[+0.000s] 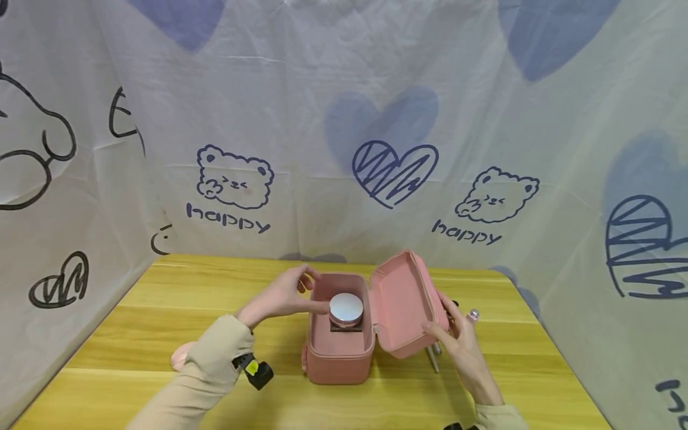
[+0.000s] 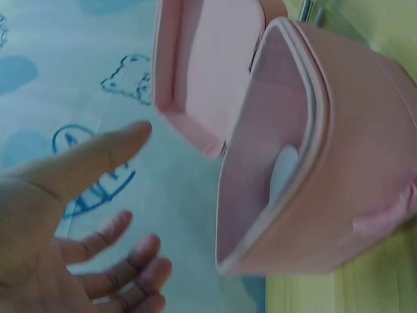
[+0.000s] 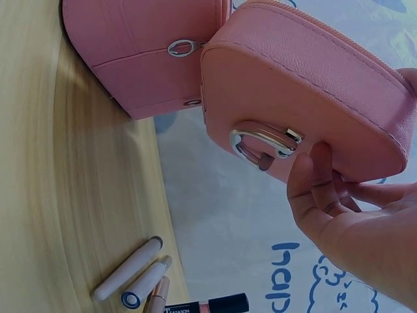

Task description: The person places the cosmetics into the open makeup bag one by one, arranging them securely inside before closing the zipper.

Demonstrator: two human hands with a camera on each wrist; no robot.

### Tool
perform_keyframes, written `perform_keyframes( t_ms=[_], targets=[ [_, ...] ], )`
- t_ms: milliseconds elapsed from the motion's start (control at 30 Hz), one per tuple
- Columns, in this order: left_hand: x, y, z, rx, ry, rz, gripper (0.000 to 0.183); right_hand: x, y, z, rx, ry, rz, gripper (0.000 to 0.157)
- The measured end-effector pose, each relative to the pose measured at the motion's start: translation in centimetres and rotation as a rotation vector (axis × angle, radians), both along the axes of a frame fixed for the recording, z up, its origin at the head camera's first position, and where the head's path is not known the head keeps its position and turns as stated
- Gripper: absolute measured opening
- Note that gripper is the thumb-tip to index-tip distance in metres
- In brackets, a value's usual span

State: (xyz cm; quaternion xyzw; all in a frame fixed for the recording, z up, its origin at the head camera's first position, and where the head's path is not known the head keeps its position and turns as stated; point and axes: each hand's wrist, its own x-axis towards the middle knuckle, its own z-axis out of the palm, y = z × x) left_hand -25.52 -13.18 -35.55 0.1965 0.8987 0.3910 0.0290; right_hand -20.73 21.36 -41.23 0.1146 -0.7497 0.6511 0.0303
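A pink zip cosmetic case (image 1: 340,365) stands on the table with its lid (image 1: 404,301) swung out to the right. Inside lies a round compact with a shiny silvery top (image 1: 346,308), above a dark flat piece (image 1: 344,328). My left hand (image 1: 287,292) is over the case's left rim, its thumb reaching toward the compact. In the left wrist view that hand (image 2: 85,235) has loosely spread fingers and holds nothing. My right hand (image 1: 463,346) grips the lid's outer end; the right wrist view shows its fingers (image 3: 319,182) near the metal-ringed handle (image 3: 260,147).
Right of the case lie several slim cosmetic tubes (image 3: 146,282) and a black-capped tube (image 3: 225,304), partly behind the lid in the head view. A small pink rounded thing (image 1: 181,356) lies by the left sleeve. A printed cloth (image 1: 301,197) hangs behind the table.
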Motion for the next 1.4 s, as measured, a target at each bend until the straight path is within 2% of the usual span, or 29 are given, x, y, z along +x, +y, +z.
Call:
perform_keyframes(
  t_ms=[233, 500, 633, 733, 833, 900, 1033, 1133, 1267, 1400],
  targets=[
    [0.4, -3.9, -0.6, 0.037, 0.118, -0.068, 0.054, 0.0, 0.0, 0.0, 0.001, -0.001, 0.001, 0.071],
    [1.1, -7.7, -1.9, -0.011, 0.109, -0.061, 0.058, 0.0, 0.1, 0.0, -0.002, -0.007, 0.000, 0.072],
    [1.5, -9.7, -2.9, -0.012, 0.064, -0.096, 0.060, 0.0, 0.1, 0.0, 0.004, -0.012, -0.002, 0.072],
    [1.7, -11.0, -3.6, -0.018, 0.001, -0.143, 0.063, 0.0, 0.2, -0.1, 0.007, -0.015, -0.006, 0.072],
    [1.9, -11.9, -4.3, -0.038, -0.094, -0.164, 0.066, 0.0, 0.2, 0.0, 0.011, -0.015, -0.008, 0.072],
    [2.0, -12.2, -4.8, -0.068, -0.157, -0.146, 0.069, 0.0, 0.2, 0.0, 0.014, -0.015, -0.009, 0.072],
    [2.3, -12.5, -5.9, -0.127, -0.271, -0.059, 0.079, 0.0, 0.1, 0.0, 0.016, -0.018, -0.011, 0.073],
    [2.5, -12.6, -6.5, -0.161, -0.285, -0.016, 0.085, 0.0, 0.1, -0.1, 0.016, -0.020, -0.014, 0.073],
    [2.6, -12.5, -7.1, -0.206, -0.259, 0.003, 0.089, 0.0, 0.1, -0.1, 0.018, -0.020, -0.017, 0.072],
    [2.6, -12.4, -7.6, -0.233, -0.271, 0.022, 0.089, 0.0, 0.1, -0.1, 0.013, -0.016, -0.016, 0.072]
  ],
)
